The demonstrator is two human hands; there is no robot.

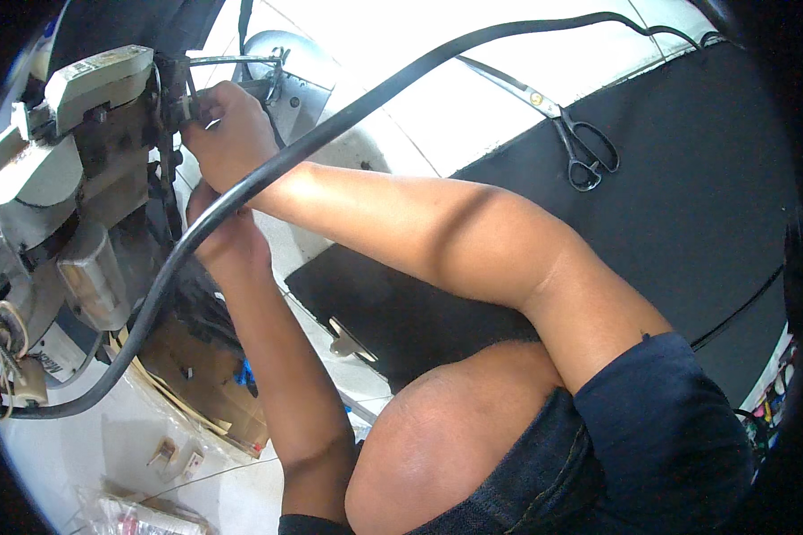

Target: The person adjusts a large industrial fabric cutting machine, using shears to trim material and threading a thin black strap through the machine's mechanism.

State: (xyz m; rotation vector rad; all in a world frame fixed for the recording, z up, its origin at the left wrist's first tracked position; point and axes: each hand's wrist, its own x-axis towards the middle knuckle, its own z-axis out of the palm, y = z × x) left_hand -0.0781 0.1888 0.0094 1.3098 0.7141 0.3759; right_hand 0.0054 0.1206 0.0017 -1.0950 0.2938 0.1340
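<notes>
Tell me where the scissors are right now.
In the head view, the black-handled scissors lie at upper right, handles on the black surface, blades over white tiles, beyond the right forearm.

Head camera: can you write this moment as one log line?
Right hand: at machine, grip unclear | Left hand: partly behind cable | Scissors: handles on black surface

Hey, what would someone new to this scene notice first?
Probably the thick black cable, arching from lower left to upper right, in front of the forearms. Next, the bulky grey machine at the left, with the right hand at its side and the left hand just below in the picture. Black-handled scissors also stand out at upper right.
</notes>
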